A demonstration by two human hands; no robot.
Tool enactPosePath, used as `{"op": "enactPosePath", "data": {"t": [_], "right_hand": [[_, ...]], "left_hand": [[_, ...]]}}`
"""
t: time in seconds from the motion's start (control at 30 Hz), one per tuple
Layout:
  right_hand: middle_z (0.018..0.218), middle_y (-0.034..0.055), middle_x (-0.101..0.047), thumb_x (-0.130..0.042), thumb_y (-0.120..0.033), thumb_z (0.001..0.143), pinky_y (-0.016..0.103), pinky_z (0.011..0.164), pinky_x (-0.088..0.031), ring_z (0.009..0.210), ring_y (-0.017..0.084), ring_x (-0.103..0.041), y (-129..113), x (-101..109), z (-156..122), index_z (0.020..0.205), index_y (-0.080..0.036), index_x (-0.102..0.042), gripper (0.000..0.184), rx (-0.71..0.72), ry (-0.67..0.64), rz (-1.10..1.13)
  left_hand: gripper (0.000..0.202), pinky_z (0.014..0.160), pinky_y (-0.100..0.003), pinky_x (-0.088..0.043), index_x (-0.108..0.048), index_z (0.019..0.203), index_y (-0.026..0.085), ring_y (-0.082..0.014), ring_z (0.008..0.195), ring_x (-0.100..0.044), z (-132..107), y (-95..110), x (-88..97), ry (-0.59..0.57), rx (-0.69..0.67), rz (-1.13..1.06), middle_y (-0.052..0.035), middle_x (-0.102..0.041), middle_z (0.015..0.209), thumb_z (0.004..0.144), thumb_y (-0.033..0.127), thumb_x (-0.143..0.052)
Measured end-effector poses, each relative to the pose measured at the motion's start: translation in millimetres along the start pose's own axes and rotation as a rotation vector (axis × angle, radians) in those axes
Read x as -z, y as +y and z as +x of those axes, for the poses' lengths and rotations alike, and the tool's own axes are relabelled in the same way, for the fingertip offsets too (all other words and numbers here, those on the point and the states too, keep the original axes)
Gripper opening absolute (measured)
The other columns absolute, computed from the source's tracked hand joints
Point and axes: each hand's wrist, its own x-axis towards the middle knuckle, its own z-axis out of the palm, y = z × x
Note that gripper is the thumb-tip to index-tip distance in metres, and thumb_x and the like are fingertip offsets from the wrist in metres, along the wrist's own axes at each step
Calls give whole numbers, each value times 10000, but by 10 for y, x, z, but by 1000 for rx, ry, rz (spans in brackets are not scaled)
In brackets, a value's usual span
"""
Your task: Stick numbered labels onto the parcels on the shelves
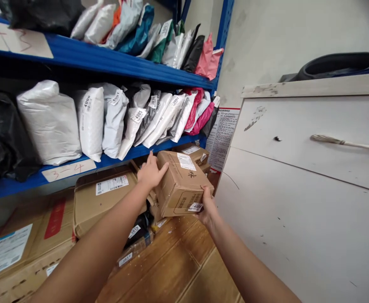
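A brown cardboard box (182, 182) with white shipping labels is held tilted in front of the bottom shelf level. My left hand (150, 172) lies against its upper left side, fingers pressed on the cardboard. My right hand (207, 208) grips its lower right corner from beneath, thumb on the front face. A larger labelled cardboard box (104, 195) sits just left of it, and another small box (194, 153) lies behind it.
Blue metal shelves (108, 61) hold rows of white, grey, pink and black mailer bags (92, 122) with number tags. More cartons (17, 252) stand at lower left on the wooden floor (178, 265). A white cabinet (298, 176) with a handle fills the right side.
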Motion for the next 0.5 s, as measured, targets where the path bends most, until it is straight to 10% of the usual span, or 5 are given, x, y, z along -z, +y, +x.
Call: {"op": "enactPosePath", "data": {"t": [0.17, 0.5], "right_hand": [[1026, 24, -607, -632, -558, 680, 417, 611, -554, 759, 207, -652, -31, -56, 7, 1124, -354, -348, 564, 4, 0, -8], [997, 68, -595, -681, -537, 626, 435, 605, -548, 759, 233, -648, -295, -202, 206, 1142, -285, -378, 649, -6, -27, -91]], "left_hand": [[421, 1025, -403, -382, -559, 1167, 154, -267, 1196, -460, 104, -15, -76, 0, -235, -63, -89, -552, 1282, 866, 322, -318], [422, 988, -413, -403, -610, 1086, 121, -275, 1069, -530, 222, -52, -127, 90, -171, 46, -122, -605, 1157, 858, 315, -312]]}}
